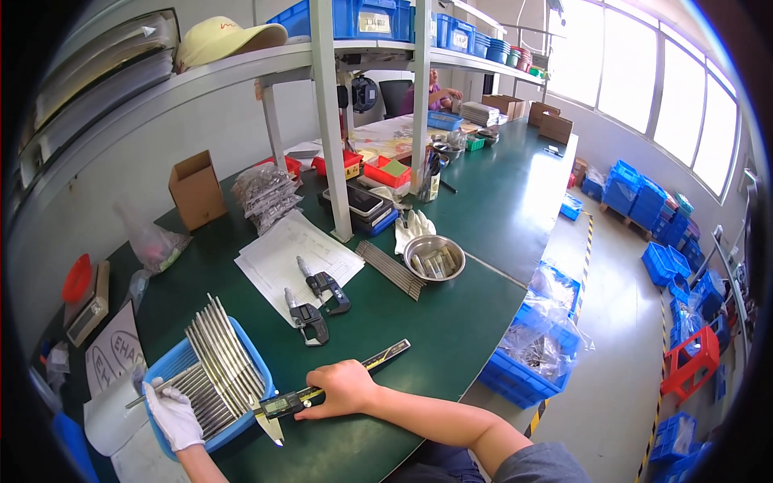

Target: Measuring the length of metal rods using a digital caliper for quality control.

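Note:
My right hand (345,388), bare, is wrapped around a digital caliper (280,405) with a small display. The caliper's beam points up to the right and its jaws reach the near right rim of a blue plastic basket (262,364). Many slim metal rods (224,346) lie in that basket, an upper bunch slanting across a lower layer. My left hand (173,414), in a white glove, is at the basket's left side with its fingers closed on a metal rod (145,398). Whether the caliper jaws touch any rod I cannot tell.
Two micrometers (326,291) lie on paper sheets (278,253). Beyond them are a row of thin rods (390,270), a steel bowl (435,258) and white gloves (413,229). Shelf posts (328,121) rise from the green table. Blue crates (523,374) stand right; a person (439,97) sits far back.

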